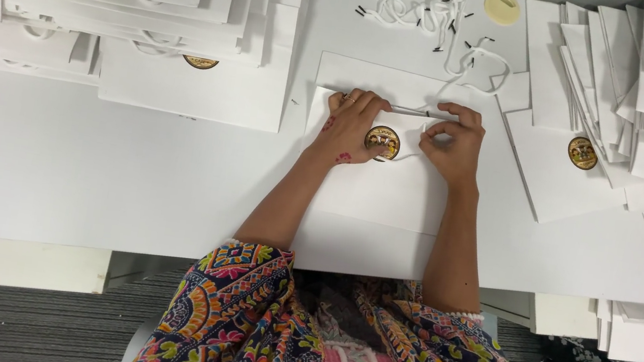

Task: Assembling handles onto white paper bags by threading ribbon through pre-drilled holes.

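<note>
A flat white paper bag (375, 197) with a round gold-and-black sticker (382, 141) lies on the white table (85, 171) in front of me. My left hand (350, 126) presses flat on the bag's upper part, just left of the sticker. My right hand (454, 141) pinches the bag's top edge to the right of the sticker, fingers curled; a white cord handle (407, 153) loops below the sticker between my hands.
Stacks of finished white bags (149, 27) fill the left back. More flat bags (584, 135) fan out on the right. A heap of white cords with black tips (416, 8) and a round pale yellow disc (501, 8) lie at the back.
</note>
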